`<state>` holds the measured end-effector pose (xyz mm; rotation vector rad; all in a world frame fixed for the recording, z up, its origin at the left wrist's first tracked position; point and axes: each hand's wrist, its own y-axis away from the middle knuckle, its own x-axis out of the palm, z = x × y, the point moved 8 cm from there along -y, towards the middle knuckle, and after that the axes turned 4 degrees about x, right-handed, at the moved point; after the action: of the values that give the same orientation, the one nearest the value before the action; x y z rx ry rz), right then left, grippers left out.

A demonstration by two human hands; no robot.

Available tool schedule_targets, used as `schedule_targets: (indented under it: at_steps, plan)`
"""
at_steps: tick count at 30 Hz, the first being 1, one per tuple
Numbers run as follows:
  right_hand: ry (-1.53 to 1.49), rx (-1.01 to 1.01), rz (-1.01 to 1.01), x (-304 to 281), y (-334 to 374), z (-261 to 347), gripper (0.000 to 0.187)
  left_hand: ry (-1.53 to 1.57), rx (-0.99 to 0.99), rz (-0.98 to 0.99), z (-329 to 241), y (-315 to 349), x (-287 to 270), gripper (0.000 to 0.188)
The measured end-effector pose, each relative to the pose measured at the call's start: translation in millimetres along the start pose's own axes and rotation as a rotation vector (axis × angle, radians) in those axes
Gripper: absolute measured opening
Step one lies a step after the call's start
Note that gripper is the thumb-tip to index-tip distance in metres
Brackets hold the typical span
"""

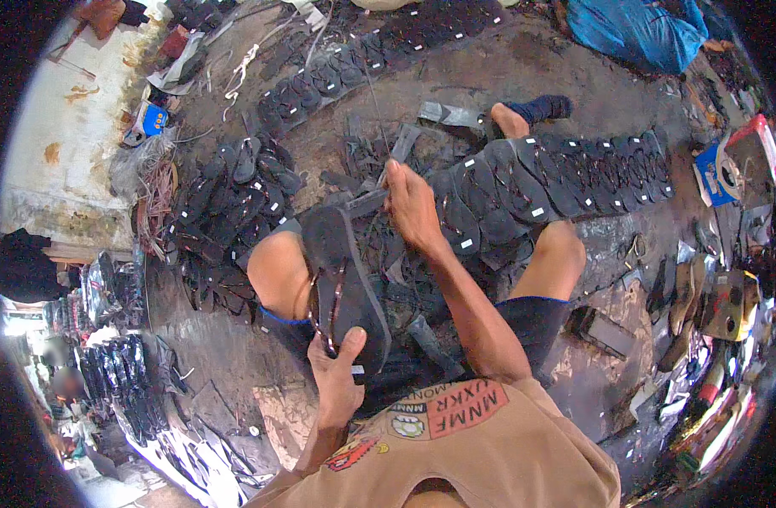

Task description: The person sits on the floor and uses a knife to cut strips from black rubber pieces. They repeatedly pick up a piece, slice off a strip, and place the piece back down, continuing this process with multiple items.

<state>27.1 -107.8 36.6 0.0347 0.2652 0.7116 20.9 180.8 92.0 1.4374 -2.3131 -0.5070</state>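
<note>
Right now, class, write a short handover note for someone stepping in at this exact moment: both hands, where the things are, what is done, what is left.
Left hand grips the heel end of a black sandal sole resting across the lap.
Right hand pinches a thin rod-like tool at the sole's toe end, with a strap piece near it.
Done: a long overlapping row of soles with white tags lies ahead; another pile of sandals sits to the left.
Left: the sole in hand is not yet set down with the rest; whether its strap is seated cannot be told.
</note>
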Motion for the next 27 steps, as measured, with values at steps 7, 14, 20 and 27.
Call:
schedule_targets:
  at_steps: [7, 14, 20, 27]
  plan:
    - [-0.234, -0.308, -0.183, -56, 122, 68, 0.050, -0.627, 0.536, 0.459, -70, 17, 58, 0.067]
    - [-0.355, -0.007, -0.142, -61, 179, 66, 0.042, -0.049, 0.006, 0.469, -70, -32, 51, 0.036]
    - [0.216, 0.363, 0.292, -58, 293, 13, 0.025, -0.030, -0.152, 0.424, -50, -28, 22, 0.039]
    - [0.357, 0.488, 0.396, -65, 290, -5, 0.024, -0.146, -0.065, 0.380, -60, -37, 27, 0.042]
